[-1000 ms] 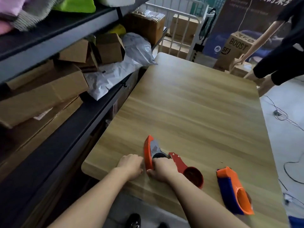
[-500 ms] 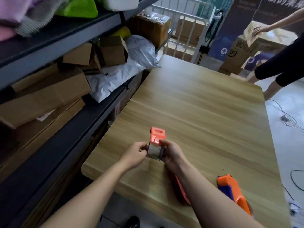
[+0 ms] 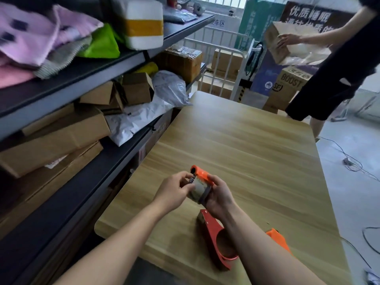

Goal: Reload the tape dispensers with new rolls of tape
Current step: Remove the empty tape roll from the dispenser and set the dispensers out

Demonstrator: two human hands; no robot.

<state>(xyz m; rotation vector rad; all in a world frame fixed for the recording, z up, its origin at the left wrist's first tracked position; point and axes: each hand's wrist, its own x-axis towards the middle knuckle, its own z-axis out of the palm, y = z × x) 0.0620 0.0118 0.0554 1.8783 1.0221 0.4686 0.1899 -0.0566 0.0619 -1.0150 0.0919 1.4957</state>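
An orange tape dispenser (image 3: 200, 183) with a grey roller end is held up above the wooden table (image 3: 257, 161). My right hand (image 3: 221, 197) grips it from the right side. My left hand (image 3: 174, 192) pinches its left end with the fingertips. Below my right forearm a red dispenser part (image 3: 216, 239) with a round empty hub lies on the table. A second orange dispenser (image 3: 279, 241) shows partly behind my right arm at the table's near right.
A dark metal shelf (image 3: 82, 79) with cardboard boxes, plastic bags and clothes runs along the left of the table. Another person (image 3: 339, 68) stands at the far right holding a box. Cables lie on the floor at the right.
The orange dispenser was picked up off the table by both hands and turned. The view rose. The person at the back lifted a box.
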